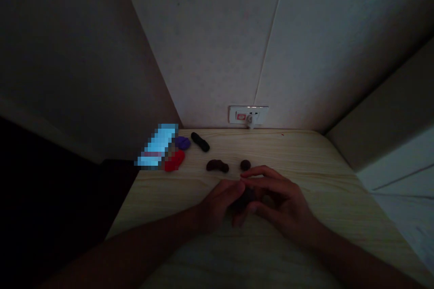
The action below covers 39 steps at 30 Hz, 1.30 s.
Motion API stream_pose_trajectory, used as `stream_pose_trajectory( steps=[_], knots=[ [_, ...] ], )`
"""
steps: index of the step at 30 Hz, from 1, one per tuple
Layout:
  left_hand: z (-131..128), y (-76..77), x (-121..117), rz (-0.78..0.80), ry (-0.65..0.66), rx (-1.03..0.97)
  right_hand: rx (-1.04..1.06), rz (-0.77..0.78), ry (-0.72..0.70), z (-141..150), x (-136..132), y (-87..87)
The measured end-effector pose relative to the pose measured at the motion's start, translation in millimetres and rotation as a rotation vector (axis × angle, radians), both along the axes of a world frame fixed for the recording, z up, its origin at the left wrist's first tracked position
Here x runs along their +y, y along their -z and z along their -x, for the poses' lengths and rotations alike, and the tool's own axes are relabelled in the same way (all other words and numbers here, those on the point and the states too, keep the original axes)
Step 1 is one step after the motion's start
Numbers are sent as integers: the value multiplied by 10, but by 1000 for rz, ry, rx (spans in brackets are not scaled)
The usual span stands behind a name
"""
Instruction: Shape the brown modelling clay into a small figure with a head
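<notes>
Close together over the wooden table, my left hand [219, 203] and my right hand [283, 198] both hold a dark lump of modelling clay [244, 198]. The left fingers wrap it from the left, and the right thumb and fingertips press on it from the right. Fingers hide much of its shape. Just beyond the right fingertips lies a small dark brown clay ball [245, 165]. To its left is a curved brown clay piece [217, 166]. A dull yellowish-green shape [267, 201] shows behind the right thumb, too dim to name.
A black clay roll [200, 142], a purple clay lump [183, 143] and a red clay lump [175, 160] lie at the table's back left. Beside them is a bright, pixelated phone-like rectangle [158, 144]. A wall socket [248, 114] with a plug sits above the back edge.
</notes>
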State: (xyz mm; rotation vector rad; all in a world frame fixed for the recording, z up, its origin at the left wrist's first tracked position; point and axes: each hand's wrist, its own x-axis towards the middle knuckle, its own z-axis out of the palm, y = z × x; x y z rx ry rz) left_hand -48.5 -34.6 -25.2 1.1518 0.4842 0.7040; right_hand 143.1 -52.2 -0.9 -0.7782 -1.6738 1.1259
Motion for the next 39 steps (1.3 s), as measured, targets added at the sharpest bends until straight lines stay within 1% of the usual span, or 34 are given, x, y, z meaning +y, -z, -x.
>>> stream_pose_trajectory(
  steps=[2, 3, 6, 8, 11, 13, 18, 22, 26, 32, 36, 39],
  knots=[
    [-4, 8, 1, 9, -17, 1, 1, -1, 7, 3, 9, 6],
    [-10, 16, 4, 21, -43, -24, -2, -8, 33, 3, 17, 13],
    [-33, 32, 17, 51, -122, -115, -2, -54, 169, -4, 46, 39],
    [-43, 19, 20, 40, -134, -104, 2, -93, 225, -11, 58, 53],
    [-48, -20, 6, 7, -136, -72, -18, -153, 213, -17, 57, 53],
    [-46, -31, -8, 15, -144, -94, -72, -222, 195, -21, 51, 35],
    [-34, 38, -16, 43, -128, -129, -192, -360, 194, -28, 43, -26],
    [-40, 90, -15, 39, -119, -158, -201, -433, 249, -19, 19, -19],
    [-57, 105, -30, 48, -153, -163, -233, -514, 298, -11, -13, 11],
    [-73, 113, -23, 15, -165, -158, -339, -535, 234, 7, 1, 20],
    [-87, 85, -8, 1, -172, -112, -348, -516, 224, 12, 18, 33],
    [-94, 91, -3, 6, -179, -119, -333, -522, 214, 15, 21, 34]
  ],
)
